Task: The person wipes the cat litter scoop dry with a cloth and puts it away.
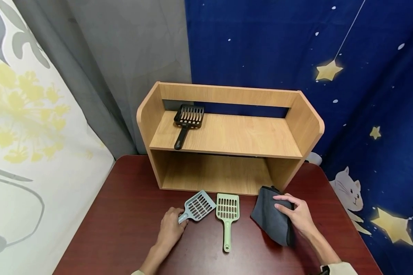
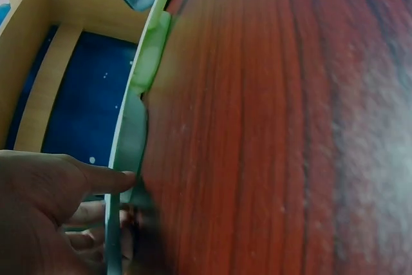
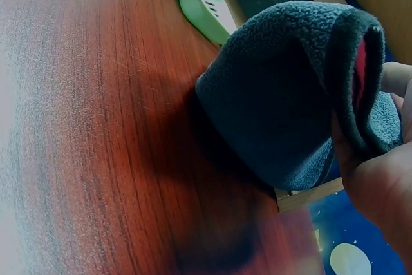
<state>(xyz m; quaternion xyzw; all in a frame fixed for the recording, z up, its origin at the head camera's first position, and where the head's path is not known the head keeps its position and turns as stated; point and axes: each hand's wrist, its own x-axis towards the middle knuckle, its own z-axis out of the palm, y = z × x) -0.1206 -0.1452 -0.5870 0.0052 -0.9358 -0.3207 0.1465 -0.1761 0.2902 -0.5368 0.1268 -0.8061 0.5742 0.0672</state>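
Observation:
In the head view, my left hand holds the handle of a pale blue litter scoop, whose slotted head points toward the shelf. A light green litter scoop lies just right of it, handle toward me. My right hand grips a folded dark grey cloth by its upper right side. In the right wrist view the cloth looks fleecy, with a dark bound edge and a bit of red inside the fold. Thumb and fingers pinch that edge.
A two-tier wooden shelf stands at the back of the dark red table. On its upper tier, at the left, lies a black litter scoop. Grey and blue curtains hang behind, and a white patterned one hangs at the left.

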